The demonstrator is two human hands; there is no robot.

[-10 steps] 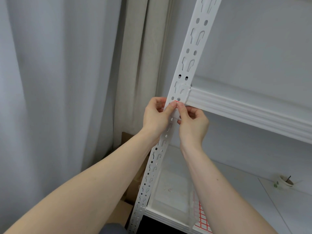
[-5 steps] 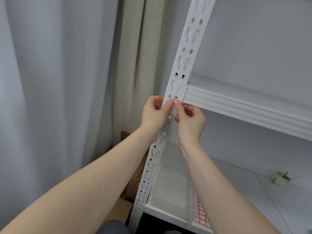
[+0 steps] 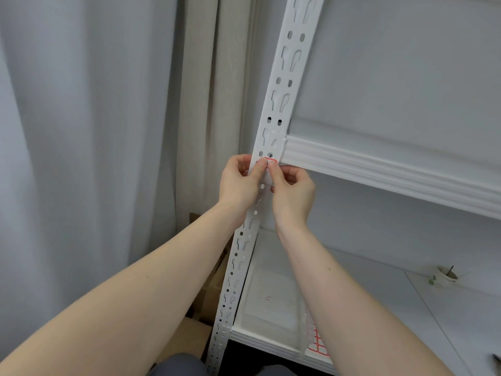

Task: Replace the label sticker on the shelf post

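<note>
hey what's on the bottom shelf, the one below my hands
On the lower shelf lie a clear plastic sleeve beside a red-lined sticker sheet, and a small roll of tape farther right. The right hand's forearm covers part of the sheet.

No legible text anywhere. Sticker (image 3: 271, 160) on post (image 3: 282, 104): red border only, face mostly covered by fingers. Red-grid label sheet (image 3: 315, 340) on lower shelf: cells too small to read.
</note>
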